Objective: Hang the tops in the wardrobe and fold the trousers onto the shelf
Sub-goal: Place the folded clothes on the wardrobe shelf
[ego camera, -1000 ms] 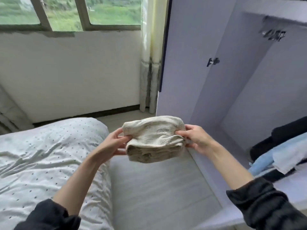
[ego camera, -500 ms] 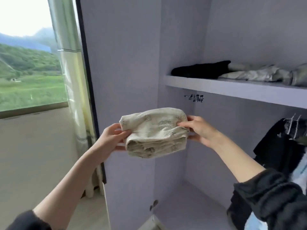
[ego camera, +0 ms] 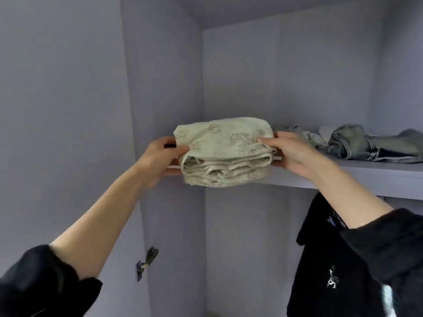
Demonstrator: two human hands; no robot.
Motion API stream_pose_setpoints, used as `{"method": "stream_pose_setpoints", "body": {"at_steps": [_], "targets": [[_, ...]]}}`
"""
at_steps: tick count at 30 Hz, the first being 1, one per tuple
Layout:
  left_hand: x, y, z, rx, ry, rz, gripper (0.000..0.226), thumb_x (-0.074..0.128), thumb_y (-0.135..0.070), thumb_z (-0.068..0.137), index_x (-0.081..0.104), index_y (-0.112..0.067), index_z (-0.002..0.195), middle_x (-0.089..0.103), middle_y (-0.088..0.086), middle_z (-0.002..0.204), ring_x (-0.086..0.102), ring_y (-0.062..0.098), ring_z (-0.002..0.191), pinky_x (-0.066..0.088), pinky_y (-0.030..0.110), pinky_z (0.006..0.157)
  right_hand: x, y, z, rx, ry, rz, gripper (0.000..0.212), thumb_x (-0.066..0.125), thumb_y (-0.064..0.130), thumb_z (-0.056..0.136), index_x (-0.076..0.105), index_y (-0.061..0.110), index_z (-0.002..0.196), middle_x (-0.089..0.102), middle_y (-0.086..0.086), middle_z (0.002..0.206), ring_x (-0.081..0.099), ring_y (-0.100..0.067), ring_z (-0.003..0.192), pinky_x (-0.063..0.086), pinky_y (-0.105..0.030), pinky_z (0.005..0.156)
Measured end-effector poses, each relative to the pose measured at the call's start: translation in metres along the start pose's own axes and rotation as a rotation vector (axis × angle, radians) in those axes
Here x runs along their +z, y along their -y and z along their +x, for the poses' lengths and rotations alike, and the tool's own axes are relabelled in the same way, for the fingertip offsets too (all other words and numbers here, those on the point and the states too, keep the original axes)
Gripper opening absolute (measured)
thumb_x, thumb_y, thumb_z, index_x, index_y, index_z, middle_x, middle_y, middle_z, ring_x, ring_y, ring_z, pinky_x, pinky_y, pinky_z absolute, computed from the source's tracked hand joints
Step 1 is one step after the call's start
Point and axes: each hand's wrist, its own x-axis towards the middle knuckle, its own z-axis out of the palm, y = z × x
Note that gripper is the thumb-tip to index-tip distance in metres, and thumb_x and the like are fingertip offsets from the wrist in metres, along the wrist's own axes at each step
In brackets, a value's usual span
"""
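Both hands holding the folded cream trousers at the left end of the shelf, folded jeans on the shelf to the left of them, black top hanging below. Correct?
One error: in the head view the folded jeans lie to the right of the folded cream trousers, not the left. The rest holds: left hand and right hand hold them at the shelf's left end, black top hanging below.

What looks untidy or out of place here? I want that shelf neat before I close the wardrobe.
The jeans on the shelf lie crumpled rather than folded. The cream trousers, gripped by left hand and right hand, are neatly folded.
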Motion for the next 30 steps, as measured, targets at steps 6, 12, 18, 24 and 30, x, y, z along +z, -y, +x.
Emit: {"method": "stream_pose_setpoints", "body": {"at_steps": [6, 12, 18, 24, 30], "targets": [[0.057, -0.021, 0.111, 0.040, 0.217, -0.080, 0.024, 0.059, -0.012, 0.092, 0.060, -0.010, 0.116, 0.071, 0.008, 0.102, 0.069, 0.019, 0.080, 0.055, 0.027, 0.057, -0.052, 0.031, 0.052, -0.077, -0.249, -0.104, 0.017, 0.063, 0.014, 0.088, 0.065, 0.008, 0.104, 0.065, -0.011, 0.095, 0.058, -0.023, 0.081, 0.049, -0.040, 0.081], [0.157, -0.042, 0.187, 0.053, 0.413, -0.119, 0.015, 0.056, -0.010, 0.093, 0.064, -0.010, 0.106, 0.070, 0.006, 0.092, 0.068, 0.016, 0.073, 0.056, 0.025, 0.054, -0.138, 0.063, 0.086, -0.088, -0.450, -0.218, 0.007, 0.066, 0.016, 0.086, 0.066, 0.011, 0.091, 0.068, -0.007, 0.093, 0.063, -0.020, 0.084, 0.054, -0.036, 0.079], [0.285, -0.062, 0.266, 0.040, 0.430, -0.116, 0.009, 0.054, -0.002, 0.092, 0.063, -0.003, 0.091, 0.066, 0.011, 0.086, 0.063, 0.017, 0.062, 0.054, 0.025, 0.046, -0.243, 0.083, 0.141, -0.066, -0.652, -0.332, 0.015, 0.072, 0.017, 0.081, 0.062, 0.009, 0.088, 0.065, -0.006, 0.084, 0.061, -0.018, 0.075, 0.056, -0.032, 0.062], [0.385, -0.047, 0.325, -0.098, 0.447, -0.103, 0.019, 0.047, 0.006, 0.092, 0.056, 0.000, 0.077, 0.062, 0.011, 0.065, 0.060, 0.015, 0.039, 0.050, 0.026, 0.036, -0.326, 0.071, 0.208, 0.044, -0.782, -0.470, 0.021, 0.072, 0.013, 0.081, 0.057, 0.012, 0.067, 0.056, -0.005, 0.061, 0.051, -0.014, 0.050, 0.046, -0.019, 0.038], [0.446, -0.011, 0.362, -0.193, 0.440, -0.125, 0.026, 0.037, 0.019, 0.087, 0.048, -0.002, 0.075, 0.050, 0.011, 0.054, 0.049, 0.020, 0.038, 0.048, 0.030, 0.043, -0.375, 0.027, 0.258, 0.234, -0.913, -0.840, 0.020, 0.067, 0.025, 0.083, 0.061, 0.006, 0.081, 0.069, -0.013, 0.093, 0.068, -0.028, 0.086, 0.054, -0.032, 0.068]]}}
